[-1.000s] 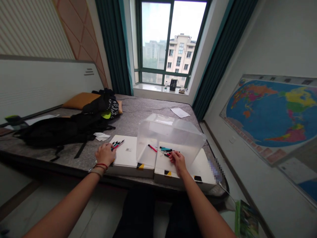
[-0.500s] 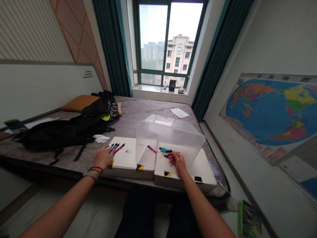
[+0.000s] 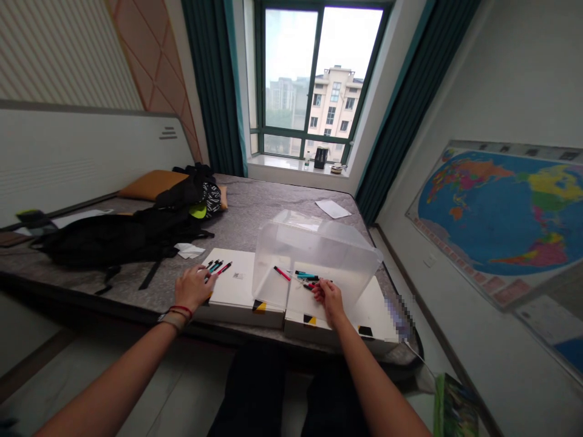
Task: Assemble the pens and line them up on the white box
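Two flat white boxes lie side by side at the bed's front edge. On the left box (image 3: 241, 297), several teal and dark pens (image 3: 215, 265) lie in a slanted row with a red pen (image 3: 225, 268) at its right. My left hand (image 3: 194, 288) is at the red pen's lower end, its fingertips closed on it. A clear plastic bin (image 3: 337, 258) rests on its side across both boxes, its opening towards me. Inside are another red pen (image 3: 282, 273) and several teal and dark pens (image 3: 306, 275). My right hand (image 3: 328, 300) reaches in, fingers curled and pinched at a red-and-black pen (image 3: 310, 286), partly hidden.
A black backpack (image 3: 109, 237) and an orange cushion (image 3: 152, 184) lie on the left of the grey mattress (image 3: 259, 197). A crumpled tissue (image 3: 189, 250) is beside the left box. White paper (image 3: 333, 209) lies behind the bin. A blurred item with a cable (image 3: 421, 358) is at the right corner.
The red pen at my left hand has come down closer to the row of pens. My right hand stays among the pens in the bin. The view has shifted slightly.
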A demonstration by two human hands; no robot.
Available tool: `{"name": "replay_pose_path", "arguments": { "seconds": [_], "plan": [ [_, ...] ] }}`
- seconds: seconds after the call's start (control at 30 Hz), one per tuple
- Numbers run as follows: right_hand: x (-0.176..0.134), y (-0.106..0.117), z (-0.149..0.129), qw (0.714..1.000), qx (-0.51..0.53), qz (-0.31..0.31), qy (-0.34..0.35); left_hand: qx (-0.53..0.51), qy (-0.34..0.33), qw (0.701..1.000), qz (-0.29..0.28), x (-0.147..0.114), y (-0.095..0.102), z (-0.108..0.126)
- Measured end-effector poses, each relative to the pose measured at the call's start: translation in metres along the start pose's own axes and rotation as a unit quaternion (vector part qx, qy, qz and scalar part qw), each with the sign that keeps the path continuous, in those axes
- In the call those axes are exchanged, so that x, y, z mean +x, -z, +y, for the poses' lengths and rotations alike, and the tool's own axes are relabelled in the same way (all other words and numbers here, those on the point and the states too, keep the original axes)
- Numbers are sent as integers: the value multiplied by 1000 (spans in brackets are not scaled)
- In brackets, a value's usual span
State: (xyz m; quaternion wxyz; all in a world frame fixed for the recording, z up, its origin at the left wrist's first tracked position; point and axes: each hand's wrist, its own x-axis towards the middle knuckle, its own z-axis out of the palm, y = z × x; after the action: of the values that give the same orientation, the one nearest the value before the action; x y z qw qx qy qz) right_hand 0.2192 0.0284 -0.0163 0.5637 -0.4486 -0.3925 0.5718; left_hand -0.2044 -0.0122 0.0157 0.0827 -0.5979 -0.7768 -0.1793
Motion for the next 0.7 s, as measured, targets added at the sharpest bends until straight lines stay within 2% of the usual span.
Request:
{"name": "replay_pose_path", "arguments": {
  "seconds": [0.17,0.37,0.57,0.7],
  "plan": [
    [-1,-1,0,1000,12,3,0,-11,-13,1000,20,-2,-3,-6],
    [0,0,0,1000,7,-3,-2,-55,-63,996,22,8,-18,-10],
    [-1,-1,-2,1000,7,-9,-4,-57,-13,998,-16,19,-26,-12],
    [-1,-1,-2,1000,7,-2,0,-55,-24,998,-17,24,-27,-10]
  ]
}}
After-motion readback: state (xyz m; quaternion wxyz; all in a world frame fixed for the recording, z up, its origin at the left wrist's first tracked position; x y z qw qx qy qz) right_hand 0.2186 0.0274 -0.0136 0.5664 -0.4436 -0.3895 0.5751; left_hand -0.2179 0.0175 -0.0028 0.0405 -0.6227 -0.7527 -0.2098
